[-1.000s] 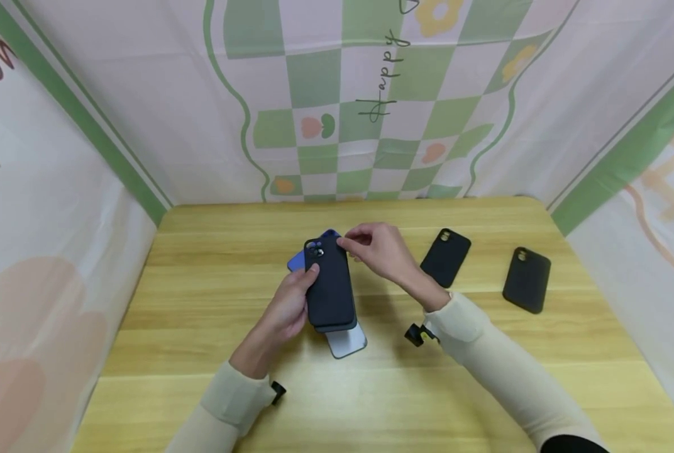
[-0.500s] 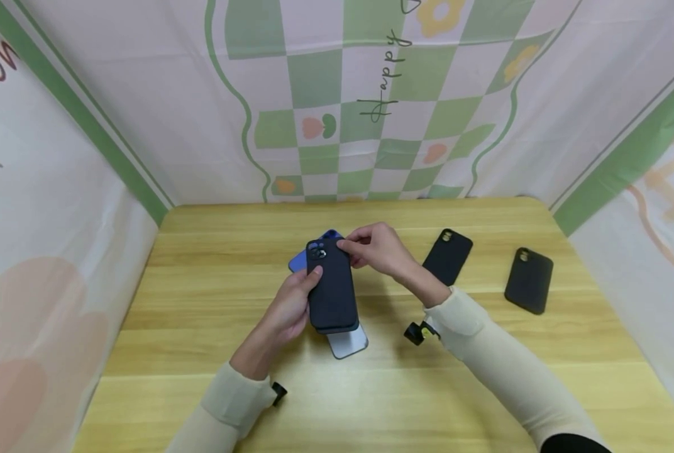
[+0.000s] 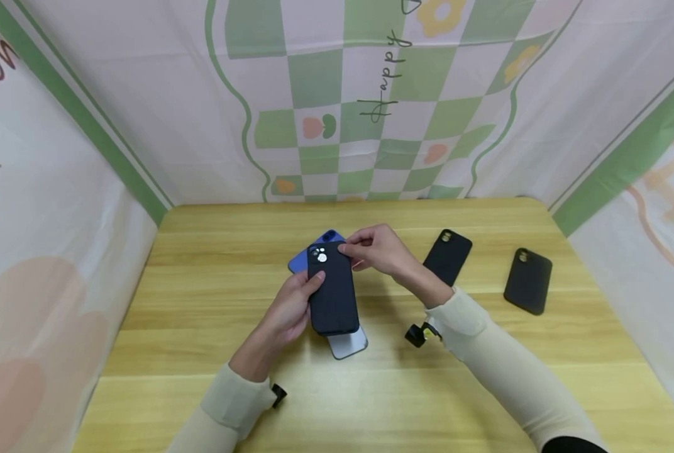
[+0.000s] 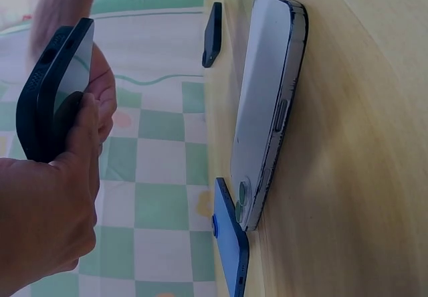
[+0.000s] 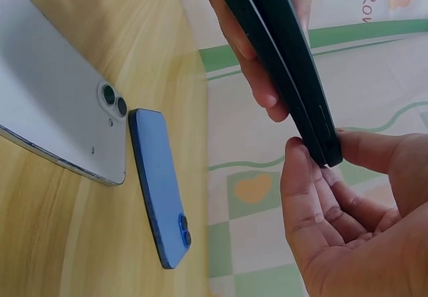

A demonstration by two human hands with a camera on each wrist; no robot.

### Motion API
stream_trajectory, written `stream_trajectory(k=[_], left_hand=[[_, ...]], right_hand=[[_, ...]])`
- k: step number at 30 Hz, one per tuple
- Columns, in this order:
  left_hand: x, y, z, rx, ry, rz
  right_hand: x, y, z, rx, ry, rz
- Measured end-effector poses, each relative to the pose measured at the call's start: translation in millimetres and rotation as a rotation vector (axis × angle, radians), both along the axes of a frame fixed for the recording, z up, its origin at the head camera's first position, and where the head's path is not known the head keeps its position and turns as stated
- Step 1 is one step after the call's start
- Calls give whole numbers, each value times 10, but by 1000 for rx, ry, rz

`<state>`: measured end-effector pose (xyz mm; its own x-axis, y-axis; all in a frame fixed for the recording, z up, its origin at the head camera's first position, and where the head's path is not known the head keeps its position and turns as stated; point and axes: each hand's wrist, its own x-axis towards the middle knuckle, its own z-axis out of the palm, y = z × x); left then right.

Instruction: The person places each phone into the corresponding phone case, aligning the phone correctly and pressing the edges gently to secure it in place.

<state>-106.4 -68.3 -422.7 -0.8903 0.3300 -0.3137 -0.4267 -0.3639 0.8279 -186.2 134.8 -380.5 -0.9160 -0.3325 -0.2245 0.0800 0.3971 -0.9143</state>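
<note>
In the head view my left hand point(image 3: 292, 305) grips a black phone case point(image 3: 334, 296) laid against the back of a dark phone point(image 4: 75, 73), its thumb on the case. Case and phone are stacked, and a thin seam between them shows in the right wrist view. My right hand point(image 3: 379, 251) pinches the upper right corner of this stack between thumb and fingers. Light glints in the camera cutout. Below the held pair, a white phone point(image 3: 349, 345) and a blue phone point(image 3: 303, 259) lie on the table, partly hidden in the head view.
Two more black phone cases lie to the right on the wooden table point(image 3: 212, 327), one nearer case point(image 3: 449, 257) partly behind the right forearm and one outer case point(image 3: 528, 280). A printed cloth point(image 3: 314, 75) hangs behind the table and along both sides.
The case and phone have come closer into line; the phone's lower end showed below the case before and barely does now. Both hands have shifted slightly, keeping their holds.
</note>
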Motion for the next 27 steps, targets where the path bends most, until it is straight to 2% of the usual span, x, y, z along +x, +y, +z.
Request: stream_trajectory(k=[12, 19, 27], left_hand=[[1, -14, -15, 10, -13, -16], [4, -12, -39, -9, -1, -29], [5, 2, -55, -33, 7, -11]], right_hand=[[-1, 31, -42, -113, -77, 1], [10, 37, -46, -111, -87, 6], [-11, 33, -49, -108, -103, 0]])
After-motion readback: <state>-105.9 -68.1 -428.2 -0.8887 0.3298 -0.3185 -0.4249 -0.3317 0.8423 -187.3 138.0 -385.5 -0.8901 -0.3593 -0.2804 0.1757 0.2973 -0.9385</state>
